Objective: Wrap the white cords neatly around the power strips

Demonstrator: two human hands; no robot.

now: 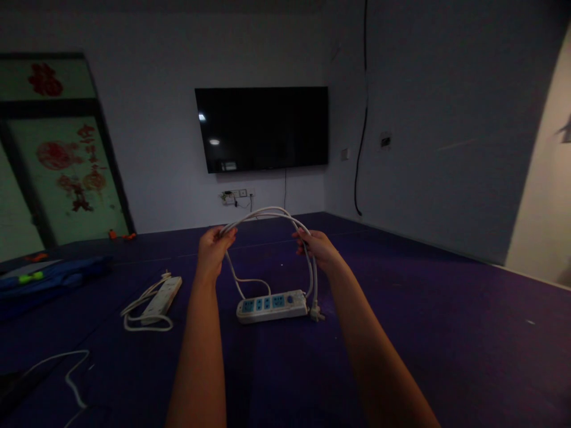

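Observation:
Both hands hold up a looped white power cord [267,212] in an arch above the floor. My left hand [214,246] is closed around the loop's left side, and my right hand [317,246] grips its right side. Below and between them lies a white power strip [273,307] with blue sockets, its cord running up into the loop. The plug [316,311] hangs or rests at the strip's right end; whether it touches the floor I cannot tell.
A second white power strip [163,300] with its cord bundled lies on the purple floor [423,321] to the left. Another white cable [74,380] is at the lower left. Blue cloth [62,278] lies farther left. A television [267,128] hangs on the far wall.

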